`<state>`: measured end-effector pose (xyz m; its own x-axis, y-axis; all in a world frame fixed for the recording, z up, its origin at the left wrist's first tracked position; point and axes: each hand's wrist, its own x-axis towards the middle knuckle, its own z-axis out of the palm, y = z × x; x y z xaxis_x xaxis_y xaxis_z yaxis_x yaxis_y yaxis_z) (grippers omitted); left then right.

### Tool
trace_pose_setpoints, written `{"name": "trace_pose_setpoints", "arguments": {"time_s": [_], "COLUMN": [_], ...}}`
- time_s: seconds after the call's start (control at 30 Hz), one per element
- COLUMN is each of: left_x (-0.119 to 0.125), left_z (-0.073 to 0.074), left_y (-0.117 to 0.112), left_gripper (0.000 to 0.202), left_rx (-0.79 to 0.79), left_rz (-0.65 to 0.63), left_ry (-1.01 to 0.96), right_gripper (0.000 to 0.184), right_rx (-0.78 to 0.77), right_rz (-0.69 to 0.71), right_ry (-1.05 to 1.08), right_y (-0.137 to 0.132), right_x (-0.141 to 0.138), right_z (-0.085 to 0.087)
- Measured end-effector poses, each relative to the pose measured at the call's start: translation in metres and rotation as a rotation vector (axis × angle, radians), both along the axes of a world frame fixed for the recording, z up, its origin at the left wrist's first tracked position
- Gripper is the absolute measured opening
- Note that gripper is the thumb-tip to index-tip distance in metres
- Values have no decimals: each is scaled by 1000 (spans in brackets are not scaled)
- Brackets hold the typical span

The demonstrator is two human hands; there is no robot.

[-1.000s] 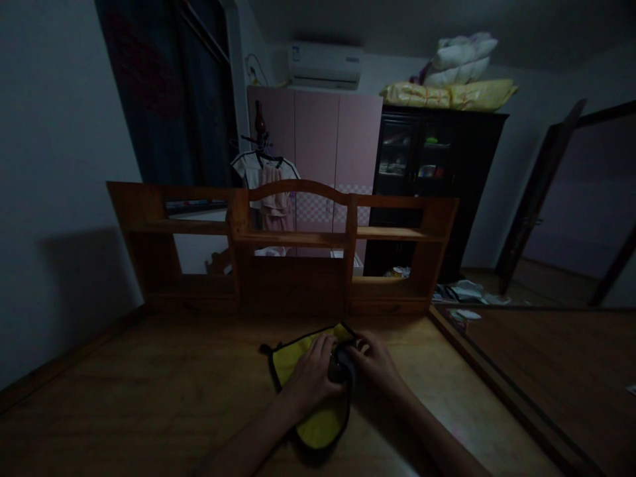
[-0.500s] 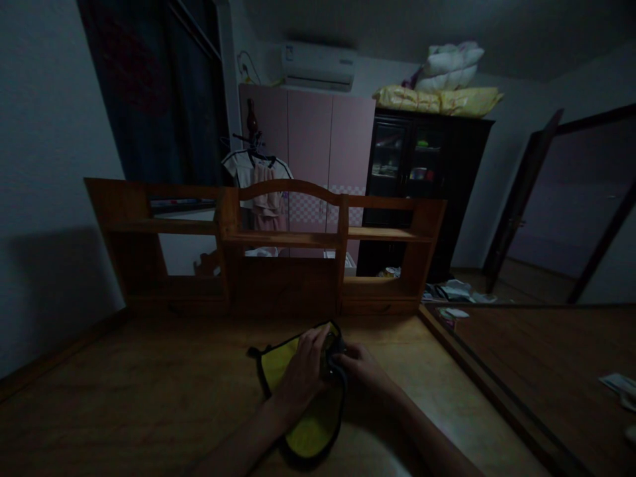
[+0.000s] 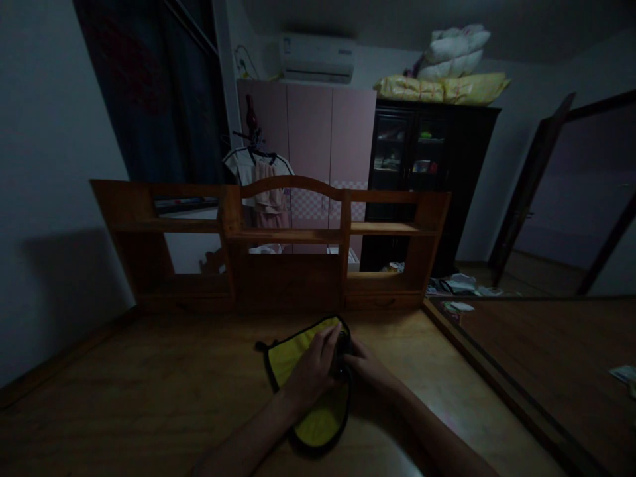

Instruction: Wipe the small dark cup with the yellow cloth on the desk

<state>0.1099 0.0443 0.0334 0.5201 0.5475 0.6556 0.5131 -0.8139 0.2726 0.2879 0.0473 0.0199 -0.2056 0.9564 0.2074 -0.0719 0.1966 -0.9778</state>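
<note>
A yellow cloth (image 3: 325, 421) with black edging lies on the wooden surface, partly beneath my hands. Between the hands is a small, dark, shiny object (image 3: 342, 344); its kind cannot be made out in the dim light. From the left side, my left hand (image 3: 314, 364) grips it with the fingers close together over the cloth. My right hand (image 3: 366, 366) holds the same object from the right, thumb and fingers bent around it. The fingers cover much of the object.
A wooden shelf unit (image 3: 285, 235) stands along the far edge of the wooden surface (image 3: 149, 384). A raised wooden edge (image 3: 477, 358) runs down the right. Behind are a pink wardrobe (image 3: 308, 132), a black cabinet (image 3: 467, 159) and hanging clothes (image 3: 268, 185).
The view has shifted slightly, so hands and cloth appear a little further right. Both hands keep hold of the dark object, with its angle and the right fingers slightly changed.
</note>
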Motion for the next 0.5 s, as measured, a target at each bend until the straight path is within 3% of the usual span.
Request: {"name": "trace_pose_setpoints", "arguments": {"time_s": [0.5], "left_x": [-2], "left_z": [6], "left_y": [1], "left_gripper": [96], "left_rx": [-18], "left_rz": [-82], "left_ry": [50], "right_gripper": [50], "right_rx": [123], "right_rz": [0], "right_ry": [-88], "right_y": [-2], "right_x": [-1], "right_z": [-8]}}
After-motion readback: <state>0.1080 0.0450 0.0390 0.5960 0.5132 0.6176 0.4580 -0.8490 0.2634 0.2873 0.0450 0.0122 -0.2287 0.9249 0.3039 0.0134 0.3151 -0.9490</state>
